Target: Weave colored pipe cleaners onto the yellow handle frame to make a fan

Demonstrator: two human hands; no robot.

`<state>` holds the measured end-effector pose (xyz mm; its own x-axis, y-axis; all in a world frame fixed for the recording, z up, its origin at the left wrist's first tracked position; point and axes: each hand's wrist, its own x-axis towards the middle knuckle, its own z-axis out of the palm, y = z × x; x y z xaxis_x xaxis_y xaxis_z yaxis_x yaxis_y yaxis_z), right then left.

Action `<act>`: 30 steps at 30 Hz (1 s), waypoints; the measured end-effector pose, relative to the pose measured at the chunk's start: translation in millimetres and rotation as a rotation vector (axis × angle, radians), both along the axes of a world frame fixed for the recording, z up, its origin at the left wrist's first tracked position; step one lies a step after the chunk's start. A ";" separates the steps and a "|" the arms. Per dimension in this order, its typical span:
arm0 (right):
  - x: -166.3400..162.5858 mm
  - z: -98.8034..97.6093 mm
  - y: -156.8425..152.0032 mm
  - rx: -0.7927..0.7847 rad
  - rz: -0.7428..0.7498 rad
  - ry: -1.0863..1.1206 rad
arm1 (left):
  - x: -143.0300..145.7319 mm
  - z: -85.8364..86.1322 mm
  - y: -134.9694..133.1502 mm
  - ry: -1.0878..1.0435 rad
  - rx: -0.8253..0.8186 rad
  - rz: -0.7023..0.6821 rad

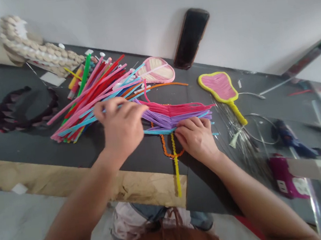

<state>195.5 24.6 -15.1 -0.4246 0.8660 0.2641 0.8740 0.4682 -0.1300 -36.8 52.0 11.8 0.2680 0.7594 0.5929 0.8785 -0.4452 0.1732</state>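
Observation:
My left hand (pixel 122 124) is curled, its fingertips pinching a light blue pipe cleaner (pixel 77 125) at the edge of a heap of coloured pipe cleaners (pixel 94 92). My right hand (pixel 196 137) presses its bent fingers down on a flat row of pink, purple and blue pipe cleaners (pixel 177 114) laid side by side. Below that row an orange loop (pixel 168 149) and a yellow stem (pixel 177 171) stick out toward me.
On the dark mat (pixel 21 138): a finished pink fan with yellow rim and handle (pixel 222 88), a pink-rimmed fan (pixel 156 70), a phone leaning on the wall (pixel 191 37), a dark woven ring (pixel 24 107), a blue glue gun (pixel 290 139), thin wires (pixel 236 127), a shell-like piece (pixel 35 53).

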 end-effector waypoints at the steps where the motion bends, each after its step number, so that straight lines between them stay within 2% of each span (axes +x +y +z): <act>1: 0.0 -0.6 -0.1 0.003 0.000 0.006 | -9.9 6.6 1.2 -0.033 0.001 0.079; 4: -0.1 -3.2 -0.4 0.025 0.005 0.019 | -35.7 24.5 -1.4 -0.074 0.002 0.330; 6: -0.4 -5.2 -0.5 0.046 0.007 0.023 | -46.1 30.0 -8.1 -0.101 -0.006 0.393; 8: -1.0 -6.9 -0.2 0.063 0.002 0.025 | -49.8 27.6 -16.5 -0.111 -0.061 0.323; 12: -2.6 -8.2 0.7 0.050 0.001 0.031 | -42.6 6.7 -30.9 -0.045 -0.299 0.111; 16: -4.7 -6.1 0.8 0.014 -0.036 0.031 | -31.9 -7.1 -36.5 -0.060 -0.311 0.111; 21: -6.0 -3.7 3.6 -0.045 -0.042 0.000 | -24.3 -2.1 -35.4 -0.185 -0.269 0.136; 23: -6.0 -4.0 5.0 -0.048 -0.041 0.001 | -18.5 0.0 -35.2 -0.291 -0.330 0.132; 27: -5.9 -4.7 4.9 -0.061 -0.042 0.024 | -4.0 -3.7 -36.5 -0.479 -0.593 0.030; 30: -5.8 -4.7 3.9 -0.065 -0.038 0.036 | 0.3 -12.1 -36.4 -0.447 -0.680 -0.052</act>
<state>189.7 28.5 -19.8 -0.3825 0.8970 0.2214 0.8852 0.4244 -0.1904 -36.5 15.6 -0.3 0.1601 0.9849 0.0655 0.6435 -0.1544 0.7498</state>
